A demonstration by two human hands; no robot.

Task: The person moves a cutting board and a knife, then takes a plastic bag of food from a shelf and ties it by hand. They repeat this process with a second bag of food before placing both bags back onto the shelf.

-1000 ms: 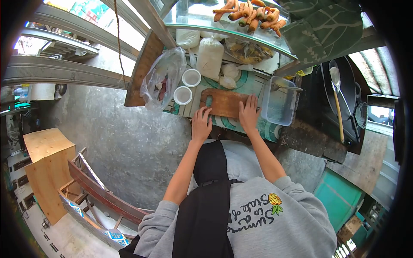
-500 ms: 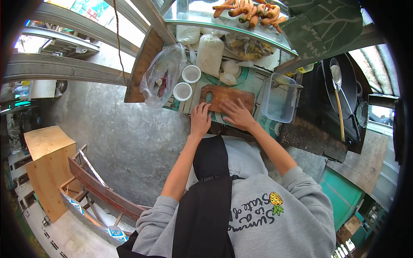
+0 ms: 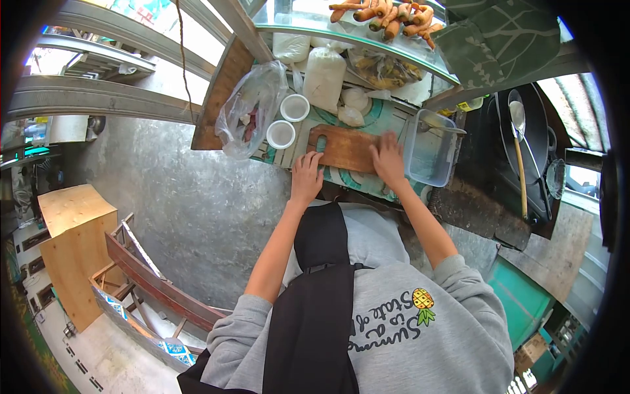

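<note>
A brown wooden cutting board (image 3: pixel 349 150) with a handle slot lies flat on the green-patterned tabletop. My left hand (image 3: pixel 306 177) rests at the board's near left corner, fingers spread and holding nothing. On the board's right end lies my right hand (image 3: pixel 390 161), fingers stretched out and slightly blurred, with nothing in it. Just right of that hand stands a clear plastic tub (image 3: pixel 430 172) with a utensil lying across its top. Two white cups, one nearer (image 3: pixel 281 134) and one farther (image 3: pixel 294 108), stand left of the board.
A clear plastic bag (image 3: pixel 252 108) with reddish pieces sits at the table's left edge. Behind the board are a bag of white contents (image 3: pixel 324 79) and smaller knotted bags. Carrots (image 3: pixel 392 18) lie on the glass shelf above. A wok with a ladle (image 3: pixel 517 118) is at right.
My right hand has slid right across the board from its middle to its right end. My left hand stays near the same corner. The view has shifted slightly.
</note>
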